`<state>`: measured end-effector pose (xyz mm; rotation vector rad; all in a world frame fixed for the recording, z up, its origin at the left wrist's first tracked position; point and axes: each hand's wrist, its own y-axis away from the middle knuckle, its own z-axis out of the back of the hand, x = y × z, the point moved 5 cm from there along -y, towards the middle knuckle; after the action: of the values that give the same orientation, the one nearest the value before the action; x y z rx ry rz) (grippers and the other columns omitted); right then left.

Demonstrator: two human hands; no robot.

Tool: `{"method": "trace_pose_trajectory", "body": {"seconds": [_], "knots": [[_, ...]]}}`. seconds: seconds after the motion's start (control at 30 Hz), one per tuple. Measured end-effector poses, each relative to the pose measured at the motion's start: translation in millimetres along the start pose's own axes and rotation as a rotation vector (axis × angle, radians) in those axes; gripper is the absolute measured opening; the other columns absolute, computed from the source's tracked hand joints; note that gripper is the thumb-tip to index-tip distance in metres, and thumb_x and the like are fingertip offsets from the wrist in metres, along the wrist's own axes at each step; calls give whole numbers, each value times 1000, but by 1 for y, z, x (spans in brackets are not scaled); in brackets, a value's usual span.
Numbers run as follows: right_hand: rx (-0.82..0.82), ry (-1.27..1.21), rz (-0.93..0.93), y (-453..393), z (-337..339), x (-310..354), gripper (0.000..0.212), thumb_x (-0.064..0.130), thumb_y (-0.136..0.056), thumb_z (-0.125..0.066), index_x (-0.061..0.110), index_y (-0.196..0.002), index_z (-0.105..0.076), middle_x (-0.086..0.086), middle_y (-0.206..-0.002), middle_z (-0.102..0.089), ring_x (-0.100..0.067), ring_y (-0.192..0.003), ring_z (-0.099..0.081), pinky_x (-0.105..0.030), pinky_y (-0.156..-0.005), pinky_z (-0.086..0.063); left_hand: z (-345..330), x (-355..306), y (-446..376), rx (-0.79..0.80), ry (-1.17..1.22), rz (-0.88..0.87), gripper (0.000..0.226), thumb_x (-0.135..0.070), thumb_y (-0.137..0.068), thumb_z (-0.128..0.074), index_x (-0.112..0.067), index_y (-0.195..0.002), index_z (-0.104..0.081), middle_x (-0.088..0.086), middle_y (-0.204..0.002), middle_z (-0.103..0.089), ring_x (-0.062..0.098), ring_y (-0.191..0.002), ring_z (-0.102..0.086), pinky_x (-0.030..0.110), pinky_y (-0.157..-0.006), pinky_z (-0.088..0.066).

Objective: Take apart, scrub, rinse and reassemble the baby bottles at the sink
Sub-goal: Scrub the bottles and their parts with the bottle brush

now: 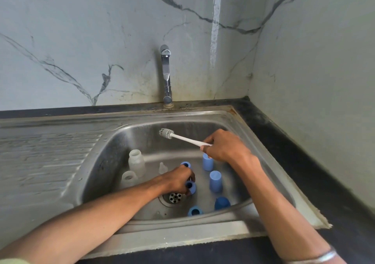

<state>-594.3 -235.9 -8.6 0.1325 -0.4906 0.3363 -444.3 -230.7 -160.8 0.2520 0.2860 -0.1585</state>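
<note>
Down in the steel sink (239, 130), my left hand (176, 179) grips a blue bottle ring (190, 187) just above the drain (175, 197). My right hand (225, 147) holds a white bottle brush (182, 137) by its handle, bristle head raised toward the back wall of the basin. Two clear bottle bodies (137, 162) (128, 178) stand at the basin's left. A clear nipple (163, 168) sits between them and my left hand. Blue caps (207, 163) (215, 180) and other blue parts (185, 164) (222, 203) (195, 211) are scattered on the basin floor.
A chrome tap (166, 75) stands behind the basin, with no water running. The ribbed steel draining board (46, 152) lies to the left. Dark counter (316, 174) runs along the right, against marble-patterned walls.
</note>
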Motion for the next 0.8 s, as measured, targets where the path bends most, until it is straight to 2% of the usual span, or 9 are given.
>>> {"method": "trace_pose_trajectory", "body": {"seconds": [0.13,0.3,0.47,0.57,0.63,0.73,0.8], "knots": [[10,-1,-1,0,0,-2,26,35,-93,-64,29,-117,-72,1,-94,-73,-18,-90,-66,-34,-80,-54,-2,-2,-2,7,-6,-12,47,-22,-77,-80,-9,-121,-66,9,-113,-68,25,-103,-63,33,-82,-54],[12,-13,-2,-2,1,-3,25,36,-93,-64,29,-116,-72,2,-92,-73,-17,-89,-66,-34,-80,-54,-5,2,-4,40,-11,24,69,-31,-74,-85,-16,-135,-56,5,-126,-60,22,-117,-58,30,-92,-50],[-25,-39,-9,-4,6,-6,25,37,-91,-65,30,-114,-74,2,-93,-74,-18,-92,-66,-31,-78,-51,11,-15,-7,-157,67,-40,67,-51,-79,-76,-24,-136,-54,-4,-128,-59,14,-118,-53,28,-97,-46],[-27,-39,2,-3,6,-4,26,36,-91,-66,30,-115,-73,2,-93,-73,-18,-90,-66,-30,-78,-51,13,-39,-13,-194,86,-118,62,-53,-79,-73,-27,-132,-55,-6,-130,-59,14,-114,-55,35,-96,-50],[-21,-36,10,-1,5,-4,26,35,-92,-65,30,-116,-73,1,-96,-73,-18,-91,-65,-31,-80,-52,11,-53,-16,-177,53,-165,62,-51,-77,-72,-34,-133,-52,-7,-133,-57,15,-115,-55,40,-93,-51],[-19,-38,10,-1,3,-3,27,35,-92,-65,30,-117,-73,1,-96,-71,-19,-91,-65,-35,-84,-54,7,-61,-19,-119,15,-206,63,-39,-78,-71,-38,-137,-48,-8,-141,-53,16,-123,-55,39,-97,-51],[-20,-30,12,-1,2,-3,27,35,-93,-65,29,-118,-72,2,-95,-69,-18,-90,-65,-36,-85,-55,4,-63,-22,-88,13,-225,59,-29,-81,-70,-38,-135,-49,-8,-138,-56,14,-118,-58,38,-93,-53]]}}
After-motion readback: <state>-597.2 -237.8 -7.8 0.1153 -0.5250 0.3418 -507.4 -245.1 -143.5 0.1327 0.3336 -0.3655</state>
